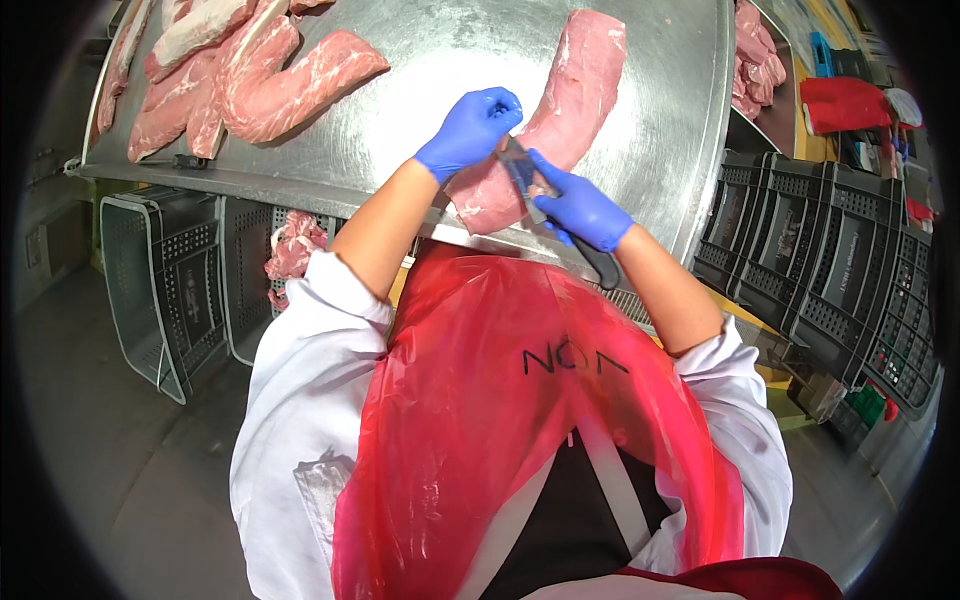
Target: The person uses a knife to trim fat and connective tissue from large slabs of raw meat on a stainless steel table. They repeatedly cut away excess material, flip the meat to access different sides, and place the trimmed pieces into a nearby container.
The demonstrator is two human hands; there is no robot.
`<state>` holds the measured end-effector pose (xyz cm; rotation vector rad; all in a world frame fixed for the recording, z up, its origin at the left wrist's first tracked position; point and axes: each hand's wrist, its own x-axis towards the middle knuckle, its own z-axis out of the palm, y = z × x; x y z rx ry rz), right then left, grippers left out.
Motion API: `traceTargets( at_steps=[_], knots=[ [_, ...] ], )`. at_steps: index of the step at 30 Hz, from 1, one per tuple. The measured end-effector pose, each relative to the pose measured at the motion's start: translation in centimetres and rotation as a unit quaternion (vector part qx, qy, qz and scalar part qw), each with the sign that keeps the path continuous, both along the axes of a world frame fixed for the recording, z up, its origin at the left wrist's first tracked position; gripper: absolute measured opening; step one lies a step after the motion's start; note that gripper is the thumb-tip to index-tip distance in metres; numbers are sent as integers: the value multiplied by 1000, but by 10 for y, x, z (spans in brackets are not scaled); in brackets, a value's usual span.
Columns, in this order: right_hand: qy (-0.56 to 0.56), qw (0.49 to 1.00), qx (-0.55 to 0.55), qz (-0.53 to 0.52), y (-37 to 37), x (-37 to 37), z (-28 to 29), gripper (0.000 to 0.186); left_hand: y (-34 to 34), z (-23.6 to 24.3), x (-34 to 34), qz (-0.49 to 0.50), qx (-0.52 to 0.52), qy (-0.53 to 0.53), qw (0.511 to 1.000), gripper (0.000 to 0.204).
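A long, curved pale-pink piece of meat (578, 95) lies on the metal table (660, 150) in front of me, its near end close to the table's front edge. My right hand (590, 208), in a blue glove, is closed around a knife (603, 267). Its black handle sticks out below the palm, and the blade points away from me, over the meat. Just left of the blade, my left hand (468, 130), gloved in blue too, is curled in a pinch beside the meat. What those fingers grip, if anything, is too small to make out.
Several long meat pieces (300, 95) lie at the table's far left. Below the left edge stand grey perforated crates (165, 285), one with meat scraps (296, 245). Black crates (820, 260) are on the right. Beyond the table's right edge, a container holds more meat (757, 65).
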<state>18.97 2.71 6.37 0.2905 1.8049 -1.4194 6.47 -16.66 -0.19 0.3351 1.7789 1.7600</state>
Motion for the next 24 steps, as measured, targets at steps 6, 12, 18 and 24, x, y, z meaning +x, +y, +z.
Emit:
traceTargets(
  at_steps=[6,12,18,24],
  knots=[
    [24,990,47,133,5,24,39,68,-147,79,47,272,-14,27,962,11],
    [130,978,165,-9,84,-9,16,73,-392,-29,161,155,-595,11,789,24],
    [320,910,232,126,87,-39,12,70,-218,2,134,202,-444,309,816,42],
    [271,907,262,186,119,-3,-12,71,-82,13,102,157,-340,435,819,40]
  ],
)
